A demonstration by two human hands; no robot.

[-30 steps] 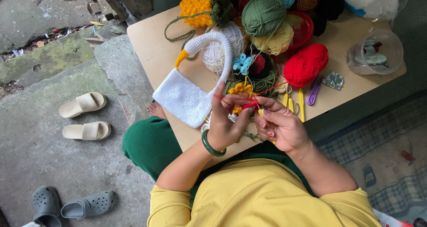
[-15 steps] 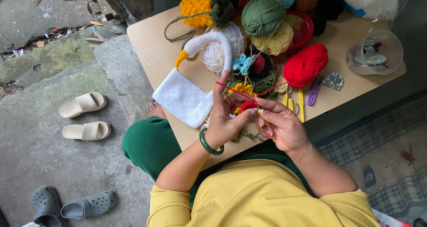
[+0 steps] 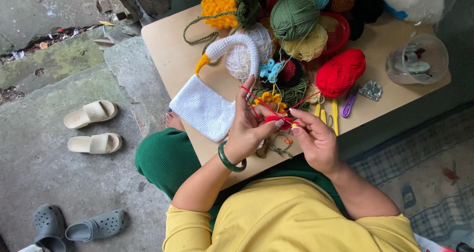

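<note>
The left hand (image 3: 249, 128) has tipped back, its forefinger now raised with red yarn (image 3: 254, 100) over it.

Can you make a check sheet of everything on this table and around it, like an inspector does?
Surface: tan table, crowded on its right half.
Job's things: small red crochet piece; red strand to the red yarn ball.
Clutter: white knitted bag, green yarn ball, yellow crochet flower, clear tub, purple clip.
Fingers: left hand and right hand pinch the red piece together.
Cables: nothing seen.
Surroundings: beige sandals, grey clogs, checked mat.
</note>
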